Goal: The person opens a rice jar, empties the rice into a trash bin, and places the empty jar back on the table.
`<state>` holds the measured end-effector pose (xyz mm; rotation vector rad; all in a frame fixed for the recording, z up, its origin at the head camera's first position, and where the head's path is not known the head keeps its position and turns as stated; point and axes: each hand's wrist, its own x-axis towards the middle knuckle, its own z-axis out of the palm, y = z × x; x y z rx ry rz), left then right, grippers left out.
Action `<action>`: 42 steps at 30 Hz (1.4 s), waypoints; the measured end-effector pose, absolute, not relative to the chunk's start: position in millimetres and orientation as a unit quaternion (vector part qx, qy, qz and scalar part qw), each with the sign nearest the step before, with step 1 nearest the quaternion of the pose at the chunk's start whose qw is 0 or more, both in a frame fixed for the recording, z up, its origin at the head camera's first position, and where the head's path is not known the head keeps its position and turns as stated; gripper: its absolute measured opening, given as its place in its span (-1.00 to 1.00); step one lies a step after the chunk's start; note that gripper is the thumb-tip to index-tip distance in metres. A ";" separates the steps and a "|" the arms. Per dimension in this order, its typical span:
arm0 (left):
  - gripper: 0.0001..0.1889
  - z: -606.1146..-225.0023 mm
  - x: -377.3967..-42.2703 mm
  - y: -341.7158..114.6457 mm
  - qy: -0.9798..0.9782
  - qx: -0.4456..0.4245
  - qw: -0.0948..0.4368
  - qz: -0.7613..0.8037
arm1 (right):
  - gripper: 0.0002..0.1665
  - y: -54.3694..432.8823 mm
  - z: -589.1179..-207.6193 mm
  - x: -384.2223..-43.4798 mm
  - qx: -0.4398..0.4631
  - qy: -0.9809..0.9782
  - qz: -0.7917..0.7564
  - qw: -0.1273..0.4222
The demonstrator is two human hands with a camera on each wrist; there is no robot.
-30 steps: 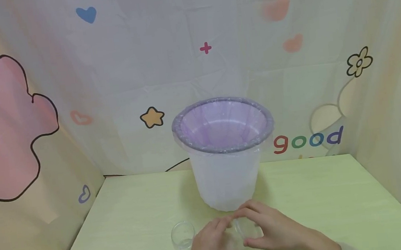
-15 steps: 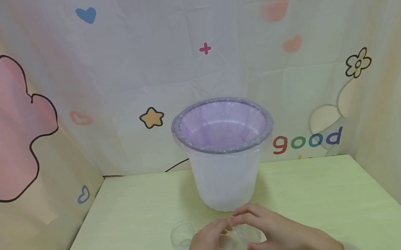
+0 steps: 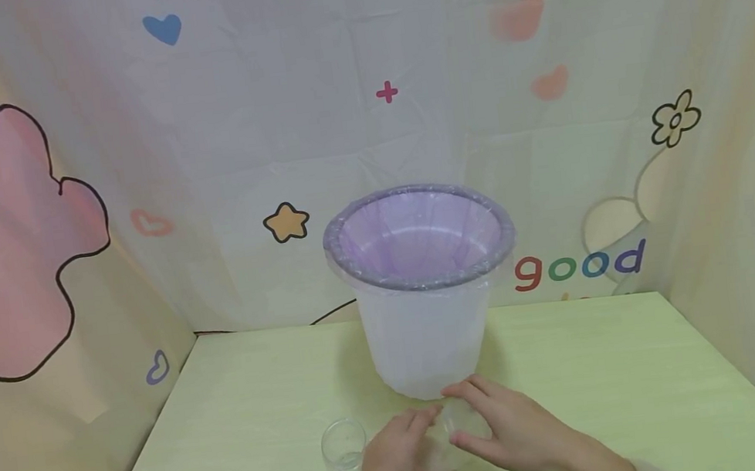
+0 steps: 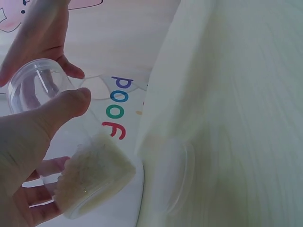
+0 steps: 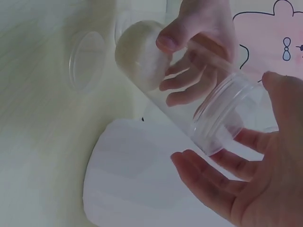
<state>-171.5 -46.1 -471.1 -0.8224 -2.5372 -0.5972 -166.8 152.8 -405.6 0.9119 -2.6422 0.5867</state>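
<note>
The left hand [image 3: 395, 463] grasps a clear plastic jar [image 5: 187, 113], its thumb across one side and its fingers wrapped about the other. The jar is tilted between the two hands, just in front of the white, bag-lined bucket [image 3: 427, 338], with pale, grainy contents [image 4: 97, 170] gathered at its base end. What they are is too blurred to say.

The right hand [image 3: 517, 428] is bent around the ridged mouth end, thumb on one side and fingers on the other, the index fingertip apart from the wall. Whether it truly grips there or only surrounds the rim, I cannot tell — nor whether that end is capped.

A clear round disc [image 5: 88, 61], perhaps a lid, lies on the pale table [image 3: 243, 406] near the jar, and a clear cup [image 3: 342, 445] stands just beside the left hand.

The step in hand looks like two-handed work at the jar's mouth, the left steadying the body while the right attends to the rim. From here the handling seems to call for a firm left hold, the right fingers set evenly about the rim, and a controlled tilt — the loose contents could slide toward the mouth.
</note>
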 end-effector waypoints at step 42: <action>-0.17 -473.6 -172.8 -55.6 -0.906 -0.272 0.175 -0.272 | -0.38 170.2 -403.9 -174.5 0.424 -0.842 0.288 0.167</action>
